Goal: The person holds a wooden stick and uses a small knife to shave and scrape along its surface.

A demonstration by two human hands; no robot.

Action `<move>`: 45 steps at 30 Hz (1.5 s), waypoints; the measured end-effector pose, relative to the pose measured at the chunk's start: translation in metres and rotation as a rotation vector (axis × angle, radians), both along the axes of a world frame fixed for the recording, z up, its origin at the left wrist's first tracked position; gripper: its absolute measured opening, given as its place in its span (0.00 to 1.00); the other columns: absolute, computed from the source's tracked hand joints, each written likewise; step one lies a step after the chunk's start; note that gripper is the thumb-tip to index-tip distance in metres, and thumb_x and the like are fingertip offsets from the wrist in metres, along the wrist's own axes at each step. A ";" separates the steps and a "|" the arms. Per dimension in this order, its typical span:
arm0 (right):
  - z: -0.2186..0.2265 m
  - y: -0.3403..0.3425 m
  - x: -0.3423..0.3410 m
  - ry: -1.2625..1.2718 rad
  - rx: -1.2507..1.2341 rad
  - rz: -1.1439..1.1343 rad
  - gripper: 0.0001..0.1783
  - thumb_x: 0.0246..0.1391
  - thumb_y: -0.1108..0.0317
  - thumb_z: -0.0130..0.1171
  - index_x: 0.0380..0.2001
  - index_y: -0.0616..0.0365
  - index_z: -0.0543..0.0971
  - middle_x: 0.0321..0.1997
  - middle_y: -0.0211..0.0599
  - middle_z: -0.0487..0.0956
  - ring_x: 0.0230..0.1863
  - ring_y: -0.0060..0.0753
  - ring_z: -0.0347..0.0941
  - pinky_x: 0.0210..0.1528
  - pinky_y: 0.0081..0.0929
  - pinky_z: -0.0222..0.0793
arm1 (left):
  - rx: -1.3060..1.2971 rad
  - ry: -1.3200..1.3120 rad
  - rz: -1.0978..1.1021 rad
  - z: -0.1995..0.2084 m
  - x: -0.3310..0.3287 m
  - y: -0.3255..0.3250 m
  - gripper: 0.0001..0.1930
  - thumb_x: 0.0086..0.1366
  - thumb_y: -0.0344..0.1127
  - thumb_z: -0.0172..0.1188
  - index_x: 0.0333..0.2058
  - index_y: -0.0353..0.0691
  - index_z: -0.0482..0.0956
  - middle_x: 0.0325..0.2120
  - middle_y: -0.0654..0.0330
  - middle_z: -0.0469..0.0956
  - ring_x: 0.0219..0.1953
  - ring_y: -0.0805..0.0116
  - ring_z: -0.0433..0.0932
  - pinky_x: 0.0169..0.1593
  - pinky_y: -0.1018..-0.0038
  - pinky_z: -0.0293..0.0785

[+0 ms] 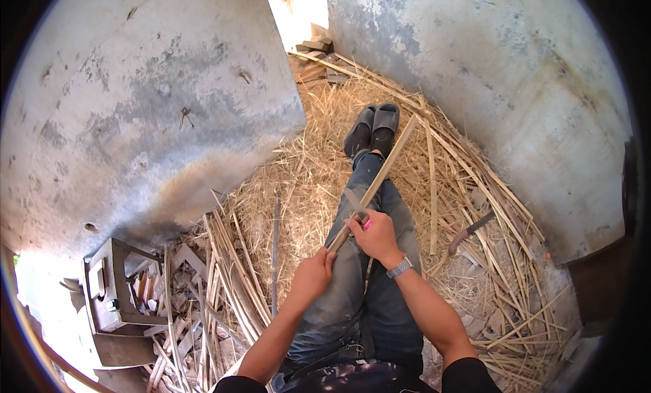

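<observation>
A long pale strip of split bamboo or wood (390, 164) lies slantwise over my outstretched legs, its far end beside my feet. My left hand (313, 276) is closed round its near end. Farther up the strip, my right hand (377, 237) is closed on a knife, whose grey blade (354, 201) rests across the strip, pointing up and left. Something bright pink shows at the right hand's fingers; what it is cannot be made out. The knife's handle is mostly hidden in the fist.
Shavings (312, 149) cover the floor. Long strips (468, 159) lie along the right wall, more strips (234, 271) at the left. A curved knife with a brown handle (458, 242) lies at the right. Beside the left wall (203, 74) stands a boxy frame (119, 318) near rubble.
</observation>
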State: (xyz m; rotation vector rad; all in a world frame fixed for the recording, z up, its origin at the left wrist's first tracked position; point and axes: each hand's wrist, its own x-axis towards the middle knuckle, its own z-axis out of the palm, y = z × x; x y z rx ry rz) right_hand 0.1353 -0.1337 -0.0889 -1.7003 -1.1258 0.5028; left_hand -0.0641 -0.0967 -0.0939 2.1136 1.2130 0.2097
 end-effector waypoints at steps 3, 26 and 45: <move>-0.009 -0.005 -0.005 0.028 0.037 0.054 0.15 0.58 0.59 0.70 0.33 0.63 0.85 0.20 0.47 0.79 0.20 0.41 0.75 0.26 0.35 0.70 | -0.014 -0.001 0.007 -0.005 0.003 -0.002 0.18 0.79 0.46 0.50 0.37 0.35 0.75 0.28 0.37 0.80 0.36 0.31 0.80 0.39 0.45 0.73; -0.021 0.024 0.144 -0.301 -0.121 -0.362 0.24 0.74 0.55 0.48 0.33 0.64 0.82 0.26 0.62 0.78 0.30 0.70 0.76 0.32 0.57 0.69 | 0.249 0.202 -0.110 -0.028 -0.118 0.004 0.14 0.77 0.46 0.53 0.40 0.42 0.71 0.22 0.43 0.79 0.26 0.34 0.80 0.30 0.43 0.74; -0.041 -0.014 -0.017 -0.262 -0.111 -0.108 0.25 0.74 0.52 0.48 0.28 0.59 0.80 0.20 0.58 0.78 0.25 0.68 0.77 0.27 0.61 0.73 | 0.256 0.151 -0.035 -0.017 -0.014 0.010 0.16 0.77 0.49 0.54 0.38 0.42 0.75 0.23 0.44 0.81 0.29 0.35 0.81 0.32 0.44 0.75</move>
